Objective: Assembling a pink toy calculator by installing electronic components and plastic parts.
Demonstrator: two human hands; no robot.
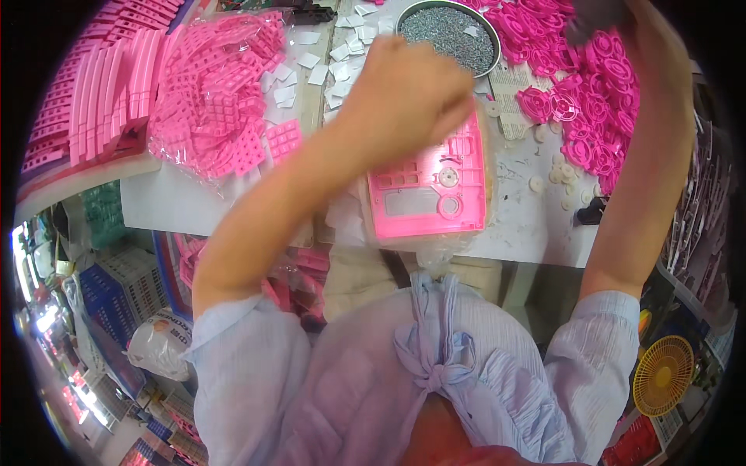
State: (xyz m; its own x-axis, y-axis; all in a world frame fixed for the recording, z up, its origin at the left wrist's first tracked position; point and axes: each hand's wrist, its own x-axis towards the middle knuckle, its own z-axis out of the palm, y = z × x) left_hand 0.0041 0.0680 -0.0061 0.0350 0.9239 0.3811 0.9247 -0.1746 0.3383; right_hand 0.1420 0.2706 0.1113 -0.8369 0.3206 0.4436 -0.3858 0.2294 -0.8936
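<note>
A pink plastic panel (426, 211) lies on the table in front of me, with square openings, a rectangular window and a small white disc (448, 177) set in it. My left hand (416, 97) is over the panel's far end, just short of a round tin (495, 66) of small metal screws. Its fingers are curled closed; what they hold, if anything, is hidden. Raised at the far right, my right hand (602, 19) is dark and blurred at the top edge, above magenta plastic parts (606, 101). Its fingers cannot be made out.
A clear bag of pink keypad pieces (221, 101) sits left, beside stacked pink strips (97, 97). White squares (317, 74) lie scattered at the back. Small white discs (563, 171) and a black piece (592, 211) are on the right. A yellow fan (663, 377) stands lower right.
</note>
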